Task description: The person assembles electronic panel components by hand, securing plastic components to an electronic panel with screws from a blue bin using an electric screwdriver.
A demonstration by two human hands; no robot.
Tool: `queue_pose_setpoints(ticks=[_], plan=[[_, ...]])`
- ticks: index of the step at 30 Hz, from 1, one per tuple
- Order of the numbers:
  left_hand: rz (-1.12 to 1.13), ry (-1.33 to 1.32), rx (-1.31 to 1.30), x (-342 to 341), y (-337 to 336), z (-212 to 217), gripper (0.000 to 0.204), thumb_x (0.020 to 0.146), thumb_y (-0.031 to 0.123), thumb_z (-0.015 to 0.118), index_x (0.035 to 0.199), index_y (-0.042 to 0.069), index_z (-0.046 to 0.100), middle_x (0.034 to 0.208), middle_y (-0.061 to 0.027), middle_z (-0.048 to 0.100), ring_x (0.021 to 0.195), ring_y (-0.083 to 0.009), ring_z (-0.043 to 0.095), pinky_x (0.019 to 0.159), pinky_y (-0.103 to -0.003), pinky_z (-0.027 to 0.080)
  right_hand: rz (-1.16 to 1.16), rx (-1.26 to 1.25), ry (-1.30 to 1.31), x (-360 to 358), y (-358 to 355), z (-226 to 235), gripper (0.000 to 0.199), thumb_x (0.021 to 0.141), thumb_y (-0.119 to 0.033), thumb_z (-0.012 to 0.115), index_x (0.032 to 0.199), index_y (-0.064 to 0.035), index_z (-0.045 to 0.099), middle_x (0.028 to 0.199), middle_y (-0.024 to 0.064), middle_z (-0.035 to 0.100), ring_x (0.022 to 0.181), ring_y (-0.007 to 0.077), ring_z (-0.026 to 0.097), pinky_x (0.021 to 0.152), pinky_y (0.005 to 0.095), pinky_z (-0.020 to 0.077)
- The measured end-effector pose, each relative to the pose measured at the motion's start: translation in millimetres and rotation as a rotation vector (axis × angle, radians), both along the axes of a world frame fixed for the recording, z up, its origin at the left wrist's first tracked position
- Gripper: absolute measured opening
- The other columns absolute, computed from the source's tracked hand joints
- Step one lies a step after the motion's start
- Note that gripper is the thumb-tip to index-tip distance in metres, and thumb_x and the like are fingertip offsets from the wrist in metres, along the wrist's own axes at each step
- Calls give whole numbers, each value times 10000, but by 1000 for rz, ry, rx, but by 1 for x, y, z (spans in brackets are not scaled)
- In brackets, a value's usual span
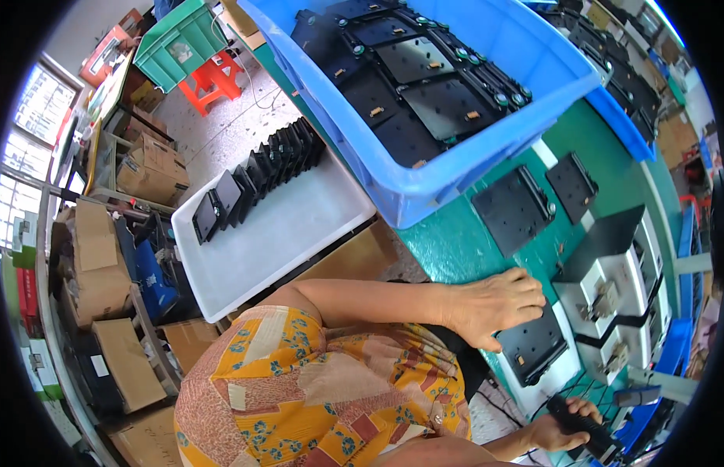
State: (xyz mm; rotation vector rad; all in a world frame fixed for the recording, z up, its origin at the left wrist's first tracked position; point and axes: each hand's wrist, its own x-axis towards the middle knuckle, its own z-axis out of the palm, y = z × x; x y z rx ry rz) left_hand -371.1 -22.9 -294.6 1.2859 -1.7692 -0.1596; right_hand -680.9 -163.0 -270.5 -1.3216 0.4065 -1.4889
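Observation:
My left hand is bent over the upper left corner of a flat black panel, its thumb at the panel's left edge. That panel lies on a white surface at the near end of the green table. At the lower right my right hand is closed around a thick black handheld tool; its far end is hard to make out. Two more black panels, one larger and one smaller, rest flat on the table farther off. Beside my left hand stands a white and black fixture with metal fittings.
A big blue bin full of black panels stands on the green table. Left of it, a white tray holds a row of upright black pieces. Cardboard boxes fill a left rack. Cables run near my right hand.

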Motion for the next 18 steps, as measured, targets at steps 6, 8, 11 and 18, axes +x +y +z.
queue_pose_setpoints(ticks=[6, 8, 11, 18], plan=[[-63, 12, 16, 1, -3, -5, 774, 599, 277, 877, 1229, -66, 585, 1323, -195, 541, 1272, -339, 486, 1078, -525, 339, -388, -16, 25, 50, 28, 27, 490, 954, -535, 615, 1059, -57, 595, 793, 114, 587, 688, 242, 548, 602, 371, 455], [-63, 12, 20, 2, 0, -4, 763, 614, 283, 875, 1221, -78, 587, 1319, -193, 545, 1270, -334, 483, 1086, -534, 328, -386, -14, 33, 59, 31, 29, 465, 961, -519, 606, 1034, -60, 589, 783, 109, 573, 682, 236, 537, 593, 362, 444], [-93, 10, 56, 4, 1, -5, 729, 634, 305, 872, 1182, -95, 605, 1295, -200, 559, 1265, -338, 482, 1112, -544, 305, -466, -62, 119, 71, 36, 36, 433, 1014, -484, 531, 1007, -53, 570, 777, 97, 556, 673, 225, 518, 595, 361, 444], [-31, -28, -34, 1, -5, -15, 610, 605, 360, 832, 1004, -77, 686, 1114, -175, 596, 1119, -309, 521, 1081, -525, 294, -484, 13, 173, 70, 36, 36, 444, 1052, -486, 471, 1006, -54, 559, 810, 84, 557, 698, 202, 521, 619, 338, 449]])
